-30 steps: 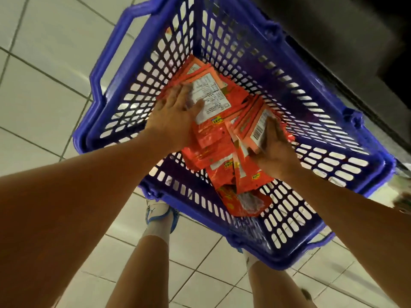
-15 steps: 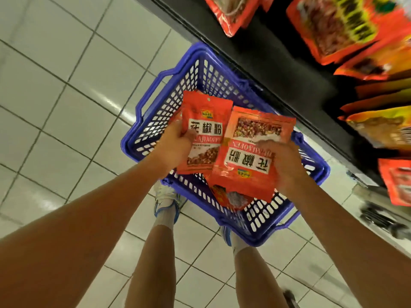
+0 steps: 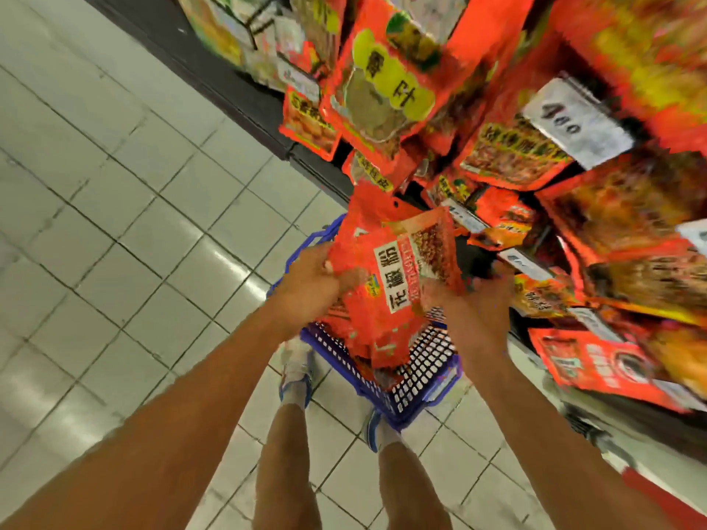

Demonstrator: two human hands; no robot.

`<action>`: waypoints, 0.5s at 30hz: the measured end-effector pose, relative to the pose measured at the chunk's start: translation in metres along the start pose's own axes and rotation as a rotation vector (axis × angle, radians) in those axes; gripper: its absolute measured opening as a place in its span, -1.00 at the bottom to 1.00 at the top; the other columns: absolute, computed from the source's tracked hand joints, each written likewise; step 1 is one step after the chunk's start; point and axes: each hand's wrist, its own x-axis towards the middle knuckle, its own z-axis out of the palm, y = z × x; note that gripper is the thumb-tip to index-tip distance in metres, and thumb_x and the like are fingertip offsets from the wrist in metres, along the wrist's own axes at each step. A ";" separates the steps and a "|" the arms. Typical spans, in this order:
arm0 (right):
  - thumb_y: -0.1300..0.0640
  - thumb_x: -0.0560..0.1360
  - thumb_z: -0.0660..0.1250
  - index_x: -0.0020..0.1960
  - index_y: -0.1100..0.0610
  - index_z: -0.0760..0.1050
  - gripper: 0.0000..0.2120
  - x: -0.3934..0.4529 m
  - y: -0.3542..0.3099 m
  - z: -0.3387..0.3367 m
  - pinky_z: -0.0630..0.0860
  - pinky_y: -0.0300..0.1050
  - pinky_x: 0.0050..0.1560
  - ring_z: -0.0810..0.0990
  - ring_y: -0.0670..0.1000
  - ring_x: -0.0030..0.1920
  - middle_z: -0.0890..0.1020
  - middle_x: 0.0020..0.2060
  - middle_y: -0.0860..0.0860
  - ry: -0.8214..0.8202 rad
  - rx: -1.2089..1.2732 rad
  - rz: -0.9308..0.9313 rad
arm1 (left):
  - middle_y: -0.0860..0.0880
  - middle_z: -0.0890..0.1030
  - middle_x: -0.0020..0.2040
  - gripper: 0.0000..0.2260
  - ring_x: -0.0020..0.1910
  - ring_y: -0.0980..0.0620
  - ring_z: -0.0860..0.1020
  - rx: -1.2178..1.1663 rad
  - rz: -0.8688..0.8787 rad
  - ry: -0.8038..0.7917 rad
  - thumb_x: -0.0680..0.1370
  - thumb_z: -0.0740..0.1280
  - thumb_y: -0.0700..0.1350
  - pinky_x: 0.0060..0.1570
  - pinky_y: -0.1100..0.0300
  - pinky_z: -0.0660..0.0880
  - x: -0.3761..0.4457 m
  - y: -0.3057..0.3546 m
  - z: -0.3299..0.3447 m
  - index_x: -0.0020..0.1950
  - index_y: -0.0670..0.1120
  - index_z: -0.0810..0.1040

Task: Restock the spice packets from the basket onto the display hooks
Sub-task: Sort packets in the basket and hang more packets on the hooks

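Both hands clamp one bunch of spice packets (image 3: pixel 398 285): left hand (image 3: pixel 308 279) pinches the bunch's left edge w/ thumb on the front, right hand (image 3: pixel 470 300) curls round its lower right side (fingertips blurred). Bunch sits between the hands, raised above the blue basket (image 3: pixel 421 380), which stands on the floor by the feet; more red packets show inside it. Floor (image 3: pixel 114 223) is pale square tile w/ glare streaks. To the right, hanging packets (image 3: pixel 386 86) crowd the dark display, plus a white price tag (image 3: pixel 574 124). Held packets are orange-red, front one w/ white label strip, black characters, clear window showing brown bits.
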 end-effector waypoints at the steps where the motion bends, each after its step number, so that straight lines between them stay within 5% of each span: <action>1: 0.15 0.34 0.64 0.53 0.13 0.22 -0.11 -0.008 -0.018 -0.013 0.37 0.10 0.45 0.42 0.14 0.43 0.43 0.43 0.16 0.010 -0.148 -0.163 | -0.11 0.75 0.02 -0.82 -0.03 -0.14 0.72 0.034 0.040 -0.015 0.53 0.47 -0.26 0.02 -0.10 0.64 -0.013 0.019 -0.003 0.08 -0.04 0.67; 3: 0.00 0.37 0.59 0.50 0.06 0.29 -0.20 -0.029 -0.060 -0.035 0.27 0.02 0.46 0.29 0.11 0.48 0.36 0.46 0.11 -0.007 -0.447 -0.465 | -0.07 0.75 0.01 -0.82 -0.05 -0.09 0.73 0.089 0.118 -0.063 0.53 0.47 -0.27 -0.04 0.00 0.67 -0.040 0.055 -0.006 0.09 -0.05 0.67; 7: -0.07 0.41 0.47 0.38 0.15 0.49 -0.39 -0.074 -0.141 -0.050 0.36 0.25 0.41 0.43 0.20 0.40 0.52 0.35 0.13 -0.255 -0.677 -0.996 | 0.10 0.75 -0.14 -0.84 -0.20 0.13 0.71 0.168 0.253 -0.136 0.52 0.47 -0.28 -0.22 0.31 0.60 -0.100 0.122 -0.004 0.06 -0.08 0.66; 12: -0.17 0.48 0.47 0.29 0.13 0.53 -0.48 -0.126 -0.224 -0.073 0.47 0.14 0.15 0.54 0.21 0.19 0.59 0.15 0.12 -0.273 -0.762 -1.073 | 0.18 0.71 -0.26 -0.81 -0.31 0.26 0.66 0.193 0.423 -0.044 0.53 0.48 -0.26 -0.33 0.40 0.53 -0.170 0.194 -0.002 -0.09 0.04 0.65; 15: -0.06 0.50 0.48 0.11 0.11 0.53 -0.68 -0.151 -0.274 -0.104 0.44 0.04 -0.05 0.58 0.14 -0.02 0.60 -0.09 -0.01 -0.216 -0.669 -1.038 | 0.22 0.68 -0.33 -0.78 -0.38 0.31 0.61 0.168 0.499 0.039 0.61 0.40 -0.07 -0.38 0.45 0.47 -0.203 0.241 -0.004 -0.22 0.15 0.69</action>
